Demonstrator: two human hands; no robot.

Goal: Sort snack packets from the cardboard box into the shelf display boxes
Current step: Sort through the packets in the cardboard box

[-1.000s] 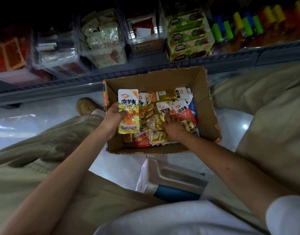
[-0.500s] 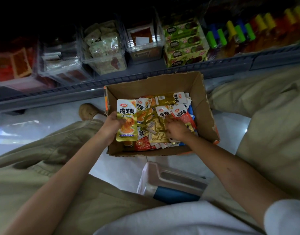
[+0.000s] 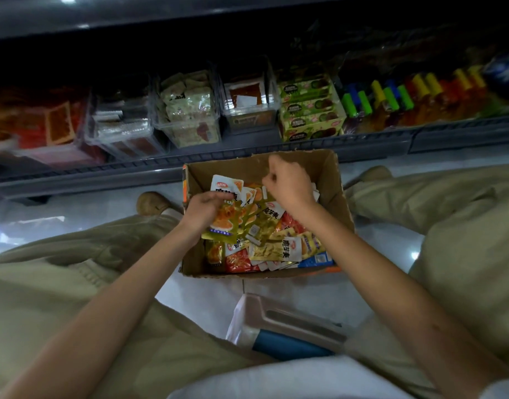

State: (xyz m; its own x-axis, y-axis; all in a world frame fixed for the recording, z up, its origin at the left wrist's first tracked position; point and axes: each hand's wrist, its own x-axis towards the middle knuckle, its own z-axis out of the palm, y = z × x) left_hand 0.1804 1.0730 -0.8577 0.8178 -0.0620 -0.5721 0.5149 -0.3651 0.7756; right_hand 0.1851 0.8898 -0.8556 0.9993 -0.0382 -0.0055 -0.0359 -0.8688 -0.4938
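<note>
The floor [image 3: 207, 289] is pale and shiny, with small bright spots of light on it. A tan shoe [image 3: 154, 203] sits on the left and another tan shoe [image 3: 374, 172] on the right. Baggy tan trousers [image 3: 60, 283] cover both legs, which are spread wide apart. A white shirt [image 3: 276, 381] shows at the bottom. Between the legs is a pale plastic stool [image 3: 288, 321] with a blue part under it. On the grey shelf [image 3: 362, 145], far right, stand bottles [image 3: 405, 93] with green, yellow and blue caps.

Both bare forearms reach forward. The left hand [image 3: 203, 210] grips a packet [image 3: 224, 223]. The right hand [image 3: 289, 184] hangs higher, fingers curled, palm hidden.
</note>
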